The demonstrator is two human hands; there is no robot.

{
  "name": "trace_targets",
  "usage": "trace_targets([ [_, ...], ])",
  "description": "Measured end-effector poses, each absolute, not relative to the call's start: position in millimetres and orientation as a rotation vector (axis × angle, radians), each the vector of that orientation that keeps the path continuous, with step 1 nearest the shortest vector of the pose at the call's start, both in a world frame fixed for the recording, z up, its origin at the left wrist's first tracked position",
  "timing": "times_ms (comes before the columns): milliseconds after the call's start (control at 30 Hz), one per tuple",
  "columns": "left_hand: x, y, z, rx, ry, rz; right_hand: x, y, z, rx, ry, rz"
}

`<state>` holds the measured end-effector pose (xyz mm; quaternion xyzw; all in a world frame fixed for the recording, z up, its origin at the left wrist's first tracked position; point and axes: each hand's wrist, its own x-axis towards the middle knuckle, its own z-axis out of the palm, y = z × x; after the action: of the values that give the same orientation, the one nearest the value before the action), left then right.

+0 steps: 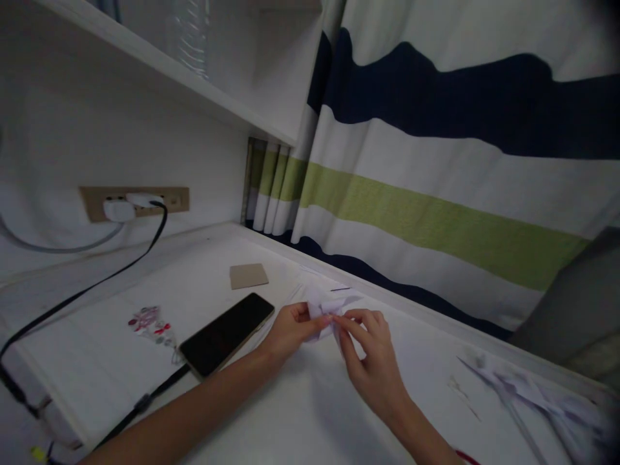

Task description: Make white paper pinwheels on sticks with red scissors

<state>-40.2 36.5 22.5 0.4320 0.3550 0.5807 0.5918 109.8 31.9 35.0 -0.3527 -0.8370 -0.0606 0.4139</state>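
Observation:
Above the white desk [300,413], my left hand [290,328] pinches a thin, folded, pale white piece [317,303] between thumb and fingers. The blur leaves unclear whether this piece is paper or cloth. My right hand [368,349] meets it from the right, its thumb and index finger closed on the same piece near my left thumb. Whether a small item is between those right fingertips cannot be made out. Behind the hands lies a short thin dark strip [341,289].
A black phone [227,332] with a strap lies left of my forearm, near a charm with red bits [155,325] and a beige square card [248,276]. Scissors [504,394] and pale scraps lie at right. A striped curtain [436,194] hangs behind; a shelf [159,71] juts overhead.

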Motion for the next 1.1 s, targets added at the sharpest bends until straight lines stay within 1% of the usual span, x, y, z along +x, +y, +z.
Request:
trace_targets([
  [200, -66, 52, 34, 0.931, 0.825, 1.53, 109, 43, 38, -0.891, -1.972, -0.052],
  [367, -110, 65, 58, 0.782, 0.804, 1.86, 111, 66, 31, -1.051, -1.948, 0.001],
  [467, -129, 66, 69, 0.721, 0.782, 1.954, 107, 89, 19, -1.175, -2.027, 0.03],
  [667, -135, 63, 77, 0.724, 0.785, 1.91, 76, 153, -7, -1.395, -2.29, 0.08],
  [800, -141, 68, 82, 0.769, 0.813, 1.826, 48, 193, -15, -1.438, -2.474, 0.007],
  [933, -154, 72, 89, 0.782, 0.849, 1.769, 31, 215, -14, -1.299, -2.71, -0.12],
  [1100, -166, 76, 95, 0.772, 0.885, 1.732, 31, 220, -10, -0.952, -2.976, -0.247],
])
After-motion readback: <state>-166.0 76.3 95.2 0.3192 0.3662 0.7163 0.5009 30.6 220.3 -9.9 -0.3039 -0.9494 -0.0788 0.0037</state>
